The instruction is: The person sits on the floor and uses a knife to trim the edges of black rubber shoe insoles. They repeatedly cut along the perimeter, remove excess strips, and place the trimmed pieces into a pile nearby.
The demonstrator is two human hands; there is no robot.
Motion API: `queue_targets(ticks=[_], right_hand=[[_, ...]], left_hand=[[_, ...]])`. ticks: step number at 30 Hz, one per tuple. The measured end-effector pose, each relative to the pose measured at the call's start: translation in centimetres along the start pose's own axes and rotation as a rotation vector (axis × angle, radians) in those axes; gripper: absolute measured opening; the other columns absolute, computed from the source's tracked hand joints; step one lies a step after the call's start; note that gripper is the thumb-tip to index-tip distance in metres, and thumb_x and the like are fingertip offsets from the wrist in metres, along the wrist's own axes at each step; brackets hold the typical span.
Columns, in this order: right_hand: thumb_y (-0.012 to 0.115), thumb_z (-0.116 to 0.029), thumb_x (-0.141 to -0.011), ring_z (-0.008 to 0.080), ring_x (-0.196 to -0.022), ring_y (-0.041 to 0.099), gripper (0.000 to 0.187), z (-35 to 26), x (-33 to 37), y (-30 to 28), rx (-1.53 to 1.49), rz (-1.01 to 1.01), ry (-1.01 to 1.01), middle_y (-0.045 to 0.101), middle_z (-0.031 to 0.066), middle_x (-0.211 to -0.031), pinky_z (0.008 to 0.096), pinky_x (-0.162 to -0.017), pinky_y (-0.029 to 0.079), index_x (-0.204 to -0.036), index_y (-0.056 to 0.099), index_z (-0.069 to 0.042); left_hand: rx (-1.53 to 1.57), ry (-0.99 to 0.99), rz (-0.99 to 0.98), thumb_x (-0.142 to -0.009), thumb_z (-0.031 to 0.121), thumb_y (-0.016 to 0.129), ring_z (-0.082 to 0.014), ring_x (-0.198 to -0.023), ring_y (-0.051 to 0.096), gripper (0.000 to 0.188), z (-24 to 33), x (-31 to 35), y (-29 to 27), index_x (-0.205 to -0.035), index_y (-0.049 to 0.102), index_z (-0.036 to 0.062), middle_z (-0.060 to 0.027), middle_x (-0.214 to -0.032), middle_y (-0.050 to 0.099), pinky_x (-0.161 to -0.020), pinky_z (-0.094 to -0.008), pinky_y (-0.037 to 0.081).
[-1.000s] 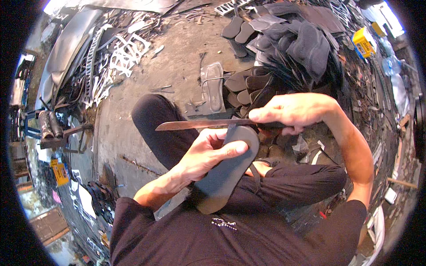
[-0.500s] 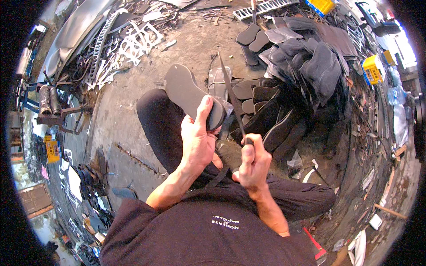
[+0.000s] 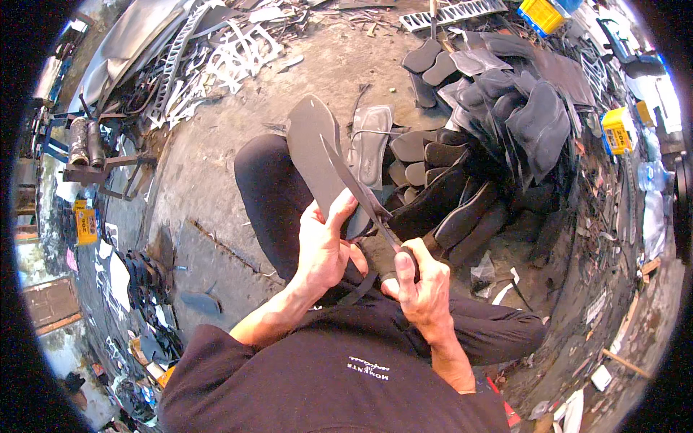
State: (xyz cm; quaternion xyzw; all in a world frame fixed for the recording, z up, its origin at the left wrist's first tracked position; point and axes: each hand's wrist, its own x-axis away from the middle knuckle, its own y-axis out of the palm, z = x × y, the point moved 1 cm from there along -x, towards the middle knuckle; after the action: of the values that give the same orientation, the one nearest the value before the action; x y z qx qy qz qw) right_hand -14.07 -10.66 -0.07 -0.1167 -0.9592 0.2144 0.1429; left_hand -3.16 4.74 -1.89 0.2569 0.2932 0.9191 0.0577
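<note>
My left hand (image 3: 323, 249) is closed on the near end of a grey shoe sole (image 3: 315, 148), thumb on top, with the far end pointing away above my bent knee. In my right hand (image 3: 422, 289) is the dark handle of a long, pointed knife (image 3: 359, 193). Its blade slants up and to the left, lying over the sole's right edge near my left thumb. Whether it bites into the sole I cannot tell. Just beyond the blade, a clear-wrapped pair of soles (image 3: 372, 148) lies on the floor.
A large heap of dark cut soles (image 3: 505, 119) spreads to the right. White cut-out scraps (image 3: 242, 54) litter the far left. A metal stand (image 3: 108, 169) is at the left, and yellow boxes (image 3: 619, 131) stand at the right.
The knife has swung left and down, from beside the sole to across its right edge. The sole has turned more upright and shifted slightly right. Both hands keep their hold.
</note>
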Motion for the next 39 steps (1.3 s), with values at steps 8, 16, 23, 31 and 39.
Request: queue_targets(ticks=[8, 16, 23, 31, 39], right_hand=[[0.056, -0.047, -0.109, 0.0426, -0.075, 0.075, 0.048, -2.3, -4.9, 1.5, -0.134, -0.235, 0.079, 0.07, 0.025, -0.077, 0.0483, -0.066, 0.056, -0.109, 0.068, -0.001], [0.071, -0.045, -0.104, 0.0193, -0.071, 0.06, 0.041, -1.4, -8.5, -0.5, -0.223, 0.146, -0.096, 0.063, 0.0112, -0.074, 0.0389, -0.069, 0.052, -0.104, 0.068, -0.004], [0.088, -0.016, -0.084, 0.0364, -0.128, 0.064, 0.059, 5.3, -13.7, -15.5, 0.568, 0.908, -0.194, 0.061, 0.0174, -0.143, 0.0464, -0.107, 0.054, -0.137, 0.062, -0.009], [0.084, -0.019, -0.087, 0.0385, -0.114, 0.073, 0.046, 9.0, -15.4, -20.1, 0.743, 0.794, -0.176, 0.074, 0.0135, -0.13, 0.0458, -0.099, 0.058, -0.13, 0.07, -0.01], [0.077, -0.005, -0.089, 0.0312, -0.097, 0.078, 0.03, -10.0, -8.0, -16.8, 0.663, 0.586, -0.32, 0.077, 0.0173, -0.103, 0.0399, -0.086, 0.058, -0.118, 0.07, -0.006]], left_hand=[[0.003, 0.018, 0.064, -0.103, 0.014, 0.073, -0.0226, -0.06, 0.07, 0.02, -0.3, 0.8, -1.7, -0.114, 0.066, -0.0013, -0.0104, -0.095, 0.074, -0.045, -0.0388, 0.06], [-0.147, 0.351, 0.139, -0.105, 0.021, 0.063, -0.0225, -0.097, 0.071, 0.032, 5.1, 2.3, -5.8, -0.123, 0.069, -0.0044, -0.0118, -0.107, 0.075, -0.092, -0.0382, 0.056], [-0.647, 0.549, 1.67, -0.08, 0.023, 0.086, -0.0313, -0.098, 0.066, 0.055, 6.4, 1.6, -41.5, -0.116, 0.052, -0.0019, -0.0219, -0.109, 0.066, -0.081, -0.0472, 0.059], [-1.129, 0.021, 1.676, -0.08, 0.044, 0.082, -0.0414, -0.113, 0.072, 0.071, 3.4, 4.1, -43.1, -0.128, 0.071, -0.0072, -0.0271, -0.135, 0.07, -0.098, -0.053, 0.057], [-1.341, 1.218, 0.072, -0.078, 0.019, 0.094, -0.0367, -0.141, 0.057, 0.08, 9.1, -4.8, 2.3, -0.147, 0.058, -0.0006, -0.0195, -0.148, 0.063, -0.123, -0.0462, 0.04]])
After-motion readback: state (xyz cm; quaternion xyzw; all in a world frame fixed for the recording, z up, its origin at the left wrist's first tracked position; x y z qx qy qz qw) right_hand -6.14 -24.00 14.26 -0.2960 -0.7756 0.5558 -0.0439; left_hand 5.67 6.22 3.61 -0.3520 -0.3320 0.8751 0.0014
